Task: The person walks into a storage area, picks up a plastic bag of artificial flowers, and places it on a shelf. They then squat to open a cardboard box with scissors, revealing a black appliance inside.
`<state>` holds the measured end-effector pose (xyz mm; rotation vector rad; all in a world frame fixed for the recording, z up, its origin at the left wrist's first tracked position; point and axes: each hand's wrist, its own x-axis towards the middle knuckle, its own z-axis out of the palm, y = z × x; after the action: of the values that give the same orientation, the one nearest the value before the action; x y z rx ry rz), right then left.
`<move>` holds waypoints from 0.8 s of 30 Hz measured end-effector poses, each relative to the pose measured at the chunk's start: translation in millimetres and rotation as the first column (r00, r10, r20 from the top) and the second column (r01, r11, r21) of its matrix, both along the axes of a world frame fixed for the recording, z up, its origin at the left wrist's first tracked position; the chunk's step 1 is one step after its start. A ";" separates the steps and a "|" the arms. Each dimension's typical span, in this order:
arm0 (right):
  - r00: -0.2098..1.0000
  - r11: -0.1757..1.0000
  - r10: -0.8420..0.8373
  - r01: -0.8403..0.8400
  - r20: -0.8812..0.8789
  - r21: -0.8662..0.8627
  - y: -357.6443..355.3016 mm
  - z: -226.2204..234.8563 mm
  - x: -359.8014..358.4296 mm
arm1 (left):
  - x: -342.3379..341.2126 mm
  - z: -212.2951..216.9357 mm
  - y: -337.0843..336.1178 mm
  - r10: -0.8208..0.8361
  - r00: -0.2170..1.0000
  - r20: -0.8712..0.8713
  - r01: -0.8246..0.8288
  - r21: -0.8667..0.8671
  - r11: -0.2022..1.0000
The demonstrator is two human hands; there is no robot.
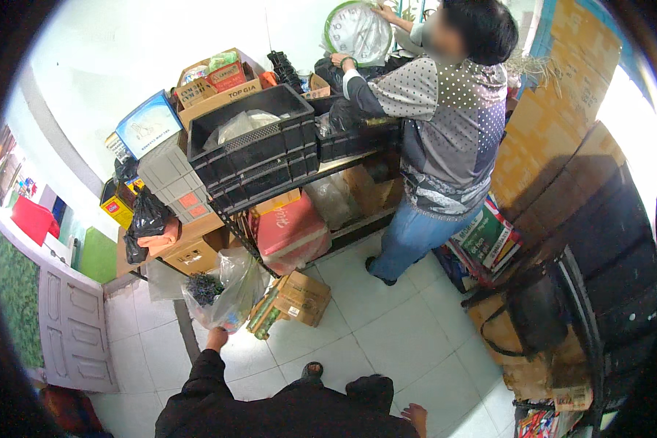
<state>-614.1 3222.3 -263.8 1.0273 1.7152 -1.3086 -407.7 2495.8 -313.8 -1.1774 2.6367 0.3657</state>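
My left hand is closed on the lower edge of a clear plastic bag. A dark bushy bunch, perhaps an artificial plant, shows inside the bag, with something coloured near its bottom. My right hand hangs low by my side at the lower edge of the picture, its fingers apart and nothing seen in them. Beside the bag, a brown cardboard box lies on the tiled floor against a green-patterned box.
A rack holds black crates, cartons and bags. A person stands there holding a plastic-wrapped round clock. A black bag and cardboard line the right side; a white door stands at left.
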 end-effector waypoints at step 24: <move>-0.255 -0.294 0.955 -0.762 0.150 0.576 -5.7 90.3 -340.8 | -214.6 73.4 293.3 0.235 0.966 -0.107 -0.155 0.488 0.859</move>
<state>-954.9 3216.7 -173.5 -0.7706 2.2540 0.2034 -622.4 2789.1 -240.4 -1.2804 2.3408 1.1229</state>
